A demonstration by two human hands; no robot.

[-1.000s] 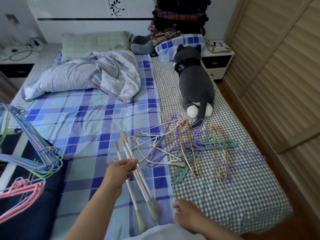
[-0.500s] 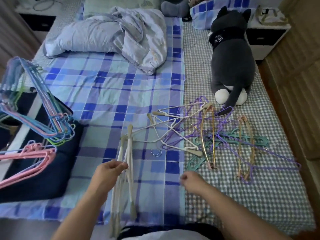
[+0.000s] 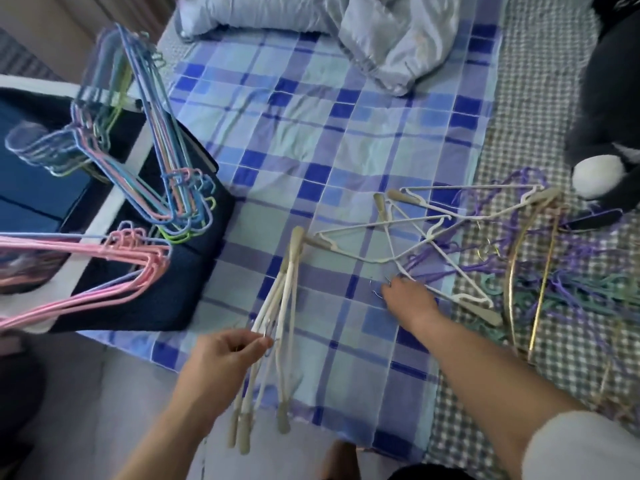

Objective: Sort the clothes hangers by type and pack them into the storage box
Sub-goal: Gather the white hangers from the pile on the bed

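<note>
Several white hangers (image 3: 277, 306) in left hand (image 3: 225, 355); right hand's (image 3: 408, 299) fingertips blurred, perhaps touching hooks.

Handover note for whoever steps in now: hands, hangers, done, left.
Left hand grips a bunch of white hangers by the hooks.
Right hand reaches to a loose white hanger on the bed; grip not clear.
Done: blue and pink wire hangers stand in the storage box.
Left: loose white ones, then the purple, green and gold tangle.
</note>
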